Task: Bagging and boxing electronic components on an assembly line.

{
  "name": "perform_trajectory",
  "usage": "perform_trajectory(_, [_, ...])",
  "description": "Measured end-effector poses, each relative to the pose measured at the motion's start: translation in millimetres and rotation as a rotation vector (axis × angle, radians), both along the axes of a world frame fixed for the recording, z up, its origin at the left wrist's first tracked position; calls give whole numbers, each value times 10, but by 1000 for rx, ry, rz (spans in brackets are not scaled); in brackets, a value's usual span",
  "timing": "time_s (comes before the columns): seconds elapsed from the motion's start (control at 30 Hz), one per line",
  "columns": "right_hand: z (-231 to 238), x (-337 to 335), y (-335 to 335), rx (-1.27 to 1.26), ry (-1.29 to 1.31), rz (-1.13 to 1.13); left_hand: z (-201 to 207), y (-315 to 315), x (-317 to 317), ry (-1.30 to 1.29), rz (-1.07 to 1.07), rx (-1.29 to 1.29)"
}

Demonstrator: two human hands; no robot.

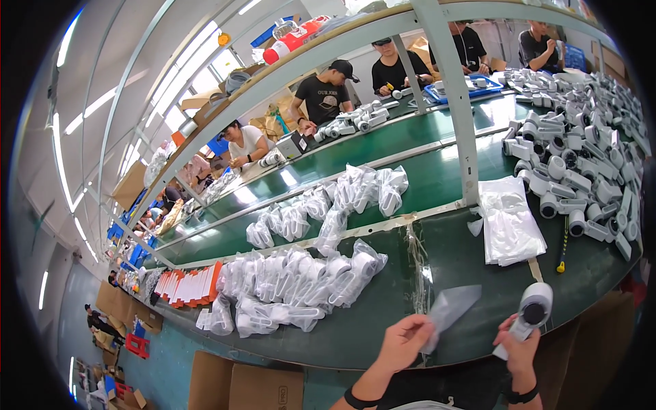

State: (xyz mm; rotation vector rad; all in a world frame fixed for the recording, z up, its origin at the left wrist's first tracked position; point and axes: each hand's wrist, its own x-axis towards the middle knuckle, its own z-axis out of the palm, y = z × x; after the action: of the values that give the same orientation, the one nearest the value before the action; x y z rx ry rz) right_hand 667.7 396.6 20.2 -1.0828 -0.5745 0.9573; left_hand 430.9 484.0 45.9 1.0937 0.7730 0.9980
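At the bench's near edge, my left hand [406,342] pinches a frosted plastic bag [456,309] by its edge, and the bag hangs out to the right. My right hand [521,347] is wrapped round a white device [535,305] with a rounded head and a round dark face, apparently a security camera. The bag and the device are apart. Beyond my right hand lies a stack of flat clear bags [511,229]. A large heap of similar white and grey devices [581,157] covers the bench at the right.
Bagged devices [294,283] lie in rows on the left of the bench, beside orange-and-white boxes [188,283]. More bagged pieces [355,191] rest on the green conveyor [437,164]. A metal post [454,102] rises mid-bench. Several people work opposite. A cardboard box [263,386] stands below.
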Motion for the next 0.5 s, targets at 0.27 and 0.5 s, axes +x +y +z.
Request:
perform_trajectory(0.27, [131, -483, 228, -139, -87, 129, -123, -123, 436, 129, -82, -73])
perform_trajectory(0.5, [205, -477, 296, -171, -86, 47, -148, -28, 379, -72, 131, -133])
